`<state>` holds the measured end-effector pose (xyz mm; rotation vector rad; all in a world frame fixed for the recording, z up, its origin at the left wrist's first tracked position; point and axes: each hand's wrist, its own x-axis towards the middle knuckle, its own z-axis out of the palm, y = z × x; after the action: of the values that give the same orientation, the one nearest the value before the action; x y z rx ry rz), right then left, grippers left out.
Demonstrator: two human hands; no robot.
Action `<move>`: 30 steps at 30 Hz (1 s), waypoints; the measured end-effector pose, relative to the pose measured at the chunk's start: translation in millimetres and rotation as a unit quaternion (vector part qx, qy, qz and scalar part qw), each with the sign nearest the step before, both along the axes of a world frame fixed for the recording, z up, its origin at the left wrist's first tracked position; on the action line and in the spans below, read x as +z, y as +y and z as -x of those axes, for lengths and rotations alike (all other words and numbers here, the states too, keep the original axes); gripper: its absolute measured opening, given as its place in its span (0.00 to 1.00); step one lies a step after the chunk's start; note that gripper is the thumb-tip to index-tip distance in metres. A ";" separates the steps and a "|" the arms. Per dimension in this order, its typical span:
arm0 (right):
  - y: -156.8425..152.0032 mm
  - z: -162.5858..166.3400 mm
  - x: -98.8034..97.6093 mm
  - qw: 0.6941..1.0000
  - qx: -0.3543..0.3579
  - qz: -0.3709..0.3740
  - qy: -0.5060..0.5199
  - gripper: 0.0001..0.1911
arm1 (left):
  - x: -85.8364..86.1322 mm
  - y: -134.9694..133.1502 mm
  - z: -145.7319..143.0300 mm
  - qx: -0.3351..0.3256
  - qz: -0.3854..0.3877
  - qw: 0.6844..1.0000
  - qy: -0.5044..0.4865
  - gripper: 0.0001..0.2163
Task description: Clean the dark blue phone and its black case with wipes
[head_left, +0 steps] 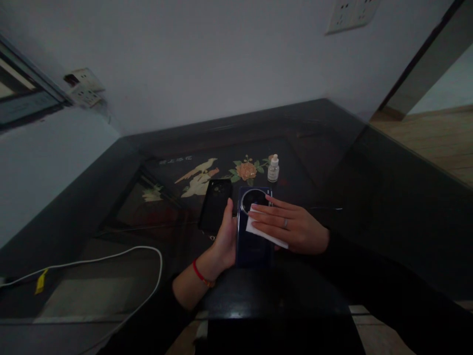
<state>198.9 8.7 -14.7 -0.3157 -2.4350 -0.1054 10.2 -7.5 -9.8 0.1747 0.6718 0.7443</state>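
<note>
White cloth pressed to the back of a dark-blue phone

Your left hand [226,239] grips a glossy dark-blue rectangular phone [254,254] along its left side, thumb raised by the edge and most of the fingers hidden behind it. The phone is over the near middle of the glossy black table [369,197], back facing you, its large round silver-rimmed camera [254,194] at the far end (whether its lower end touches the table, you cannot tell from here).

Your right hand [299,228] lies across the phone with its fingers extended and slightly parted, holding a folded white cloth [266,236] flat against the back, just below and partly over the camera. Your right thumb is out of sight, so whether it pinches the cloth cannot be told. Your index fingertip reaches the upper right edge.

Just left of the phone, near your left thumb, lies a black rectangular phone case [214,203]. Beyond the phone, slightly to the right, a small clear bottle with a white dropper top [273,170] stands upright. Off to your left, a thin white cable [142,247] curves over the table's near edge
</note>
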 end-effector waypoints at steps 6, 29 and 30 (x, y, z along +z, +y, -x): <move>15.3 -22.6 3.3 0.992 -0.074 0.047 0.088 0.20 | 3.1 4.8 9.5 -0.019 -0.036 0.997 -0.065 0.37; 12.0 -10.3 1.5 0.980 -0.097 0.139 0.105 0.20 | -7.1 -11.3 -1.3 -0.128 -0.070 0.988 -0.051 0.39; 12.7 -12.7 2.0 0.979 -0.103 0.135 0.109 0.20 | -6.2 -9.7 0.2 -0.123 -0.071 0.988 -0.056 0.39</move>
<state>211.6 21.4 -12.7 -0.6663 -2.1931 0.1633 10.0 -17.2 -16.0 0.3388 0.4792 0.5591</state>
